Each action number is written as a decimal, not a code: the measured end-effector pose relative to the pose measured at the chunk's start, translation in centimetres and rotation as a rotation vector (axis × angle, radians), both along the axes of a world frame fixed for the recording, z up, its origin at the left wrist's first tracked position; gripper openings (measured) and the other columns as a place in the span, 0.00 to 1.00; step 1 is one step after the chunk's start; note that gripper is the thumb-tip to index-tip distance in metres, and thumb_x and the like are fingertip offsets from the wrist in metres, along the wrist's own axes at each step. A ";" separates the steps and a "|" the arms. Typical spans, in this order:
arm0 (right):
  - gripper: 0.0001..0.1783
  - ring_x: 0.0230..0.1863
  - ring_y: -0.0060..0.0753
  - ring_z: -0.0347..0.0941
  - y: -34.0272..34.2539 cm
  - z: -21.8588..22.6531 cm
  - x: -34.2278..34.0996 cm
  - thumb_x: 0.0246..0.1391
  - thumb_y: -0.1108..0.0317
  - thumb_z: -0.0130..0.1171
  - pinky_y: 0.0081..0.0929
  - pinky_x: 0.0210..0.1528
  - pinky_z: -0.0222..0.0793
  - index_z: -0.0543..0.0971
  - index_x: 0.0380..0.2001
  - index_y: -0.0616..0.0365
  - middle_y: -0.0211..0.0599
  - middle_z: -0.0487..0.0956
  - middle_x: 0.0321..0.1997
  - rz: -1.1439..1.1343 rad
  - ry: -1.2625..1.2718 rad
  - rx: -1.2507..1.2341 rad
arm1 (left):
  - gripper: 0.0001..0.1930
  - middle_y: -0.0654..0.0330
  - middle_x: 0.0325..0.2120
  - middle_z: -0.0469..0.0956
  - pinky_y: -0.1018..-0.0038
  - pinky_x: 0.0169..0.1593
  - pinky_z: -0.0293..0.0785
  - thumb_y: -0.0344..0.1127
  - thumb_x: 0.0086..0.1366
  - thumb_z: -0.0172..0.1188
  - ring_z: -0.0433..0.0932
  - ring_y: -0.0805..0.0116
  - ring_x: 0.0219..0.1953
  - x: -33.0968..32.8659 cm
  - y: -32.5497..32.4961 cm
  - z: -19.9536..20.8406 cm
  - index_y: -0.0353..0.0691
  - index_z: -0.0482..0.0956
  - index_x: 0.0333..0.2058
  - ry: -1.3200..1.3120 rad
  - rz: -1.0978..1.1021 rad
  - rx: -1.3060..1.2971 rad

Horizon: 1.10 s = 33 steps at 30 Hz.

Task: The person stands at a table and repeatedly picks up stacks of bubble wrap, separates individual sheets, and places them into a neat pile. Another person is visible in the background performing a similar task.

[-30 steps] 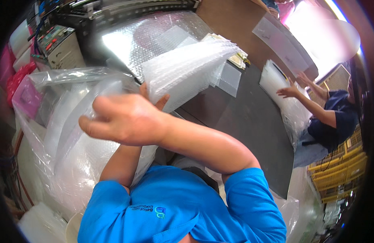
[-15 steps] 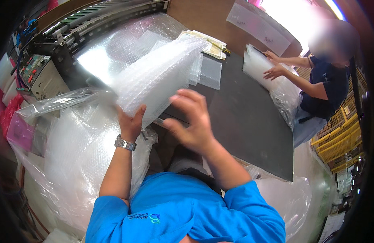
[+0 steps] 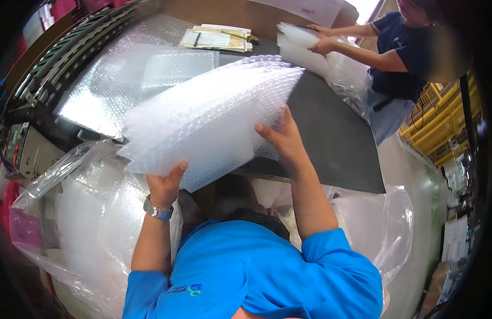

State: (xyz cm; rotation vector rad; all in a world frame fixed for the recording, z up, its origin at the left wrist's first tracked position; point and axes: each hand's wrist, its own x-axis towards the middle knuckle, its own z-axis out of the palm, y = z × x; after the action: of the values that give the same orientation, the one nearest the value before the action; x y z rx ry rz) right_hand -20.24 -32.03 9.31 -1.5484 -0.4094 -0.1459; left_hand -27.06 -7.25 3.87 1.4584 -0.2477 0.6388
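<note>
1. Above the near edge of the dark surface [image 3: 331, 133], a stack of bubble-wrap sheets [image 3: 214, 117] is held up in the air, tilted, its long side running from lower left to upper right.
2. Left hand [image 3: 165, 186]: grip pinched on the stack's lower left corner, thumb showing on the near side, fingers hidden behind the wrap. A metal watch [image 3: 158, 211] sits on that wrist.
3. Right hand [image 3: 282, 139]: grip spread, fingers flat against the stack's right underside, thumb along its near edge.
4. Person wears a blue shirt [image 3: 256, 271]; both forearms rise from the lower edge of the view.
5. Large clear plastic bag [image 3: 91, 223] full of bubble wrap stands just left of the person, below the stack.
6. Flat bubble-wrap sheet [image 3: 123, 80] lies on the surface beyond the stack; papers [image 3: 216, 38] lie at the far edge.
7. Machine with rollers [image 3: 38, 74] flanks the surface at left.
8. Co-worker in a dark shirt [image 3: 405, 53] at far right, both hands on another bubble-wrap pile [image 3: 304, 48].
</note>
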 end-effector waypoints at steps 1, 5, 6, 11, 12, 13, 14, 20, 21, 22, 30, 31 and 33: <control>0.37 0.53 0.34 0.61 0.1 -0.3 0.1 0.42 0.67 0.64 0.29 0.57 0.53 0.58 0.54 0.64 0.42 0.67 0.51 -0.018 0.000 0.008 | 0.16 0.58 0.31 0.75 0.73 0.39 0.69 0.35 0.51 0.65 0.73 0.69 0.33 0.1 -0.3 0.0 0.32 0.73 0.36 0.008 0.026 0.029; 0.35 0.52 0.33 0.62 0.0 -2.5 1.1 0.45 0.67 0.62 0.29 0.56 0.55 0.58 0.55 0.62 0.40 0.67 0.51 -0.084 0.014 0.047 | 0.14 0.56 0.30 0.76 0.73 0.38 0.70 0.34 0.51 0.64 0.74 0.67 0.32 -0.4 -1.3 0.1 0.32 0.74 0.35 0.003 0.053 0.117; 0.35 0.52 0.32 0.62 0.0 -2.9 1.3 0.46 0.67 0.61 0.29 0.56 0.55 0.58 0.55 0.62 0.40 0.68 0.51 -0.104 0.009 0.045 | 0.14 0.56 0.30 0.76 0.73 0.38 0.70 0.33 0.51 0.64 0.74 0.67 0.32 -0.4 -1.5 0.3 0.32 0.74 0.35 0.002 0.062 0.110; 0.32 0.52 0.31 0.62 -0.1 -4.3 2.0 0.49 0.70 0.57 0.28 0.55 0.55 0.58 0.57 0.59 0.38 0.68 0.51 -0.098 0.026 0.035 | 0.16 0.54 0.32 0.75 0.71 0.40 0.69 0.35 0.51 0.64 0.74 0.64 0.34 -0.3 -1.6 0.2 0.31 0.74 0.36 0.006 0.063 0.145; 0.32 0.52 0.31 0.62 -0.1 -4.2 1.9 0.49 0.71 0.57 0.28 0.55 0.55 0.57 0.57 0.58 0.37 0.68 0.51 -0.092 0.027 0.042 | 0.18 0.53 0.33 0.74 0.71 0.41 0.68 0.35 0.51 0.64 0.73 0.63 0.35 -0.2 -1.6 -0.1 0.31 0.73 0.37 -0.002 0.064 0.162; 0.32 0.52 0.30 0.62 -0.2 -4.4 2.0 0.49 0.71 0.57 0.28 0.55 0.56 0.58 0.57 0.58 0.37 0.68 0.51 -0.085 0.048 0.055 | 0.19 0.52 0.34 0.73 0.70 0.42 0.68 0.36 0.51 0.64 0.73 0.63 0.36 0.0 -1.5 -0.4 0.31 0.72 0.38 -0.010 0.064 0.178; 0.32 0.52 0.30 0.62 -0.3 -5.0 2.1 0.49 0.72 0.56 0.28 0.55 0.56 0.58 0.57 0.58 0.37 0.68 0.51 -0.078 0.069 0.068 | 0.21 0.52 0.36 0.71 0.70 0.43 0.67 0.36 0.51 0.64 0.72 0.62 0.38 0.0 -1.5 -0.7 0.31 0.70 0.40 0.007 0.057 0.184; 0.30 0.52 0.30 0.62 -0.5 -6.2 2.5 0.49 0.73 0.55 0.27 0.55 0.56 0.59 0.56 0.57 0.37 0.69 0.51 -0.085 0.089 0.035 | 0.30 0.51 0.44 0.63 0.69 0.48 0.63 0.36 0.51 0.64 0.67 0.60 0.45 -0.2 -0.9 -2.5 0.30 0.61 0.49 0.032 0.058 0.287; 0.29 0.52 0.30 0.62 -0.5 -6.3 2.4 0.49 0.73 0.55 0.27 0.55 0.56 0.60 0.56 0.58 0.37 0.68 0.51 -0.087 0.096 0.031 | 0.30 0.51 0.45 0.63 0.69 0.48 0.63 0.36 0.51 0.64 0.66 0.60 0.46 -0.3 -0.9 -2.5 0.30 0.61 0.49 0.029 0.064 0.316; 0.29 0.52 0.29 0.62 -0.5 -6.2 2.3 0.49 0.73 0.55 0.27 0.55 0.56 0.60 0.55 0.58 0.37 0.69 0.51 -0.074 0.102 0.052 | 0.29 0.51 0.45 0.62 0.68 0.48 0.63 0.35 0.51 0.64 0.66 0.60 0.46 -0.3 -1.0 -2.4 0.30 0.61 0.49 0.027 0.071 0.346; 0.24 0.49 0.26 0.64 -1.1 -4.3 0.5 0.47 0.73 0.58 0.26 0.53 0.57 0.66 0.50 0.59 0.33 0.72 0.46 0.022 0.262 0.221 | 0.26 0.51 0.47 0.61 0.69 0.48 0.64 0.34 0.51 0.64 0.66 0.63 0.47 -1.0 -1.4 0.5 0.31 0.64 0.46 0.156 -0.173 0.060; 0.24 0.48 0.26 0.65 -1.8 -4.2 0.2 0.47 0.73 0.59 0.26 0.53 0.58 0.67 0.49 0.59 0.33 0.72 0.46 0.034 0.269 0.203 | 0.25 0.51 0.48 0.61 0.69 0.48 0.63 0.33 0.51 0.64 0.66 0.63 0.47 -1.1 -1.3 1.1 0.31 0.64 0.45 0.197 -0.241 -0.030; 0.23 0.46 0.26 0.66 -3.6 -4.2 -0.6 0.45 0.72 0.61 0.26 0.51 0.60 0.69 0.46 0.59 0.33 0.73 0.44 0.051 0.289 0.169 | 0.32 0.51 0.50 0.60 0.69 0.50 0.62 0.38 0.49 0.66 0.65 0.64 0.49 -1.1 -1.2 1.1 0.32 0.62 0.49 0.299 -0.361 -0.024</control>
State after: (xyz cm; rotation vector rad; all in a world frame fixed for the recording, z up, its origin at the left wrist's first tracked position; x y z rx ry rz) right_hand -20.86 -35.62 5.08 -1.3664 -0.2017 0.0812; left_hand -28.16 -8.49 5.01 1.4194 -0.2599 0.1288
